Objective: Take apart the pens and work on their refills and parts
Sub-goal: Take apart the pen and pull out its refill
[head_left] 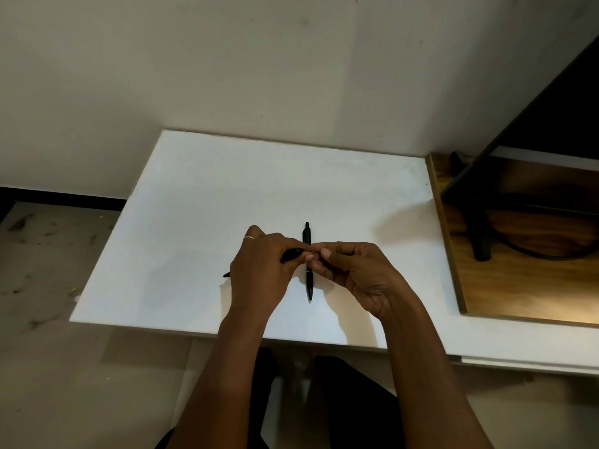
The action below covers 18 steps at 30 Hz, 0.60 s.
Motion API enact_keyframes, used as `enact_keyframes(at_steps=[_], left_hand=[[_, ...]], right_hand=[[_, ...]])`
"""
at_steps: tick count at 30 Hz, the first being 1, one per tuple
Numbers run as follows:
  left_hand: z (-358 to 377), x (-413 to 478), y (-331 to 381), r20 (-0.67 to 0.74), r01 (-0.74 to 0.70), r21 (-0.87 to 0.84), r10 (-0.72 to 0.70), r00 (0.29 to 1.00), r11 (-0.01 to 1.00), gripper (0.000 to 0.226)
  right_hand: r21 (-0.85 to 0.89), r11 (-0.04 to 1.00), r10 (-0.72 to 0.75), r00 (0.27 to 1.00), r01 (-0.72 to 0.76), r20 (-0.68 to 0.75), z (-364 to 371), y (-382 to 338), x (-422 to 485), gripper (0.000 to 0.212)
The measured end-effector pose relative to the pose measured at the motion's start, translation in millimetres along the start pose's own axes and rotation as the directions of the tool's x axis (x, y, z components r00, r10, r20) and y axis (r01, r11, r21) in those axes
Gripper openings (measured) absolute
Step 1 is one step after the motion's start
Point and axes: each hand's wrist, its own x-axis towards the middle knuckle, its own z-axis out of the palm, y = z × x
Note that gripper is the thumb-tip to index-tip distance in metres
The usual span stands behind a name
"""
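Two black pens in view. Left grip (pixel 259 270) clenched round held pen (pixel 291 254), barrel slanting, tip poking out beyond grip's outer lower side. Right grip (pixel 353 270), fingers curled, pinches same pen's upper end, fingertips touching left thumb; whatever sits between fingertips hidden. Second pen (pixel 310 283) lies flat on white worktop (pixel 194 205), below meeting point of both grips, running straight away from person. Ring (pixel 249 237) on left finger.
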Motion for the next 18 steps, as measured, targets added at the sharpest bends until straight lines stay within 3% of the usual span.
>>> enact_keyframes(at_steps=[18], left_hand=[[0.3,0.0,2.8,0.004,-0.078,0.103,0.078,0.997,0.992,0.018]], right_hand=[[-0.015,0.999,0.042,0.999,-0.042,0.0,3.2,1.7,0.7,0.018]])
